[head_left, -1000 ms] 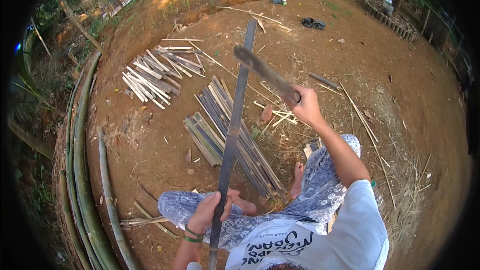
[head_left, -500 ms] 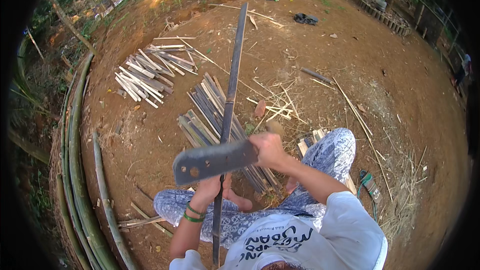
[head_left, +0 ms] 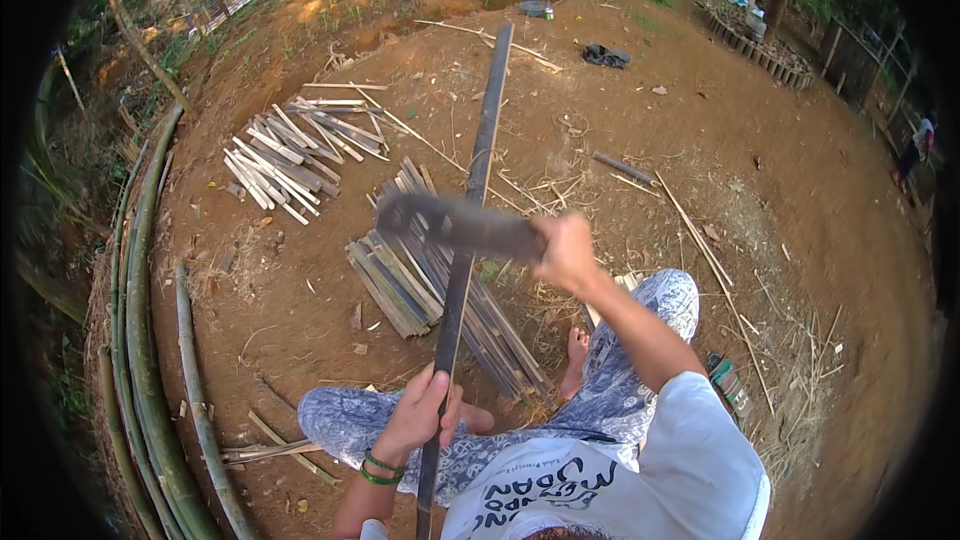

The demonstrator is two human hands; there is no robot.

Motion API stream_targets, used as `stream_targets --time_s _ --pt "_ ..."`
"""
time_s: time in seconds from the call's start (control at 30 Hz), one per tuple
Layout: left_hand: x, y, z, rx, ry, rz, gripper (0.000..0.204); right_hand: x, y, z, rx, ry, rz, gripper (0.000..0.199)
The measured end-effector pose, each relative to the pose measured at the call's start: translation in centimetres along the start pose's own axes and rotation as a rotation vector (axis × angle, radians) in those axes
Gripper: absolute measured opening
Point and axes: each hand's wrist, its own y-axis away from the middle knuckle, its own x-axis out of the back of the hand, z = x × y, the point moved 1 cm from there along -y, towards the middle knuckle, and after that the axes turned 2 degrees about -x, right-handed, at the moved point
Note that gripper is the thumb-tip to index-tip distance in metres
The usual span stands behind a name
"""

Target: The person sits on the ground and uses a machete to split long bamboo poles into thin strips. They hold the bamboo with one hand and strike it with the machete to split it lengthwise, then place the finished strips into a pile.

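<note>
A long dark strip (head_left: 484, 130) slants across the seated person's lap, its far end pointing away and slightly right, its near end toward the body, just left of the shirt (head_left: 610, 470). The left hand (head_left: 422, 410) grips it near the lower part, fingers curled around it and thumb laid along its face. The right hand (head_left: 565, 252) has its fingers closed around the handle end of a broad dark blade (head_left: 470, 225), which points left and crosses the strip at a steep angle, close to square.

Below lies bare brown earth (head_left: 660, 130) strewn with shavings (head_left: 550, 198). A bundle of dark slats (head_left: 497, 340) lies between the bent legs and beyond, with shorter slats (head_left: 385, 285) beside it; farther off is a loose heap of pale and dark sticks (head_left: 290, 155). Green poles (head_left: 150, 340) run along the left, beside undergrowth. A black crumpled item (head_left: 606, 56) lies ahead.

The blade is motion-blurred, and whether it touches the strip cannot be told. The right hand covers most of the handle. The strip's near end is cut off by the lower edge, and its middle is hidden behind the blade. A distant figure (head_left: 914, 152) at the right rim is too small to make out.
</note>
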Motion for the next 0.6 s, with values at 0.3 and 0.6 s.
stream_targets --time_s 0.3,0.6 --pt "0.8 4.0 -2.0 0.064 0.015 -0.123 0.037 3.6 -3.4 6.5 -0.266 -0.044 0.048 0.014" --pt "1.0 5.1 -3.2 0.120 0.119 -0.101 0.040 2.7 -2.3 5.9 0.066 0.115 0.053 0.019"
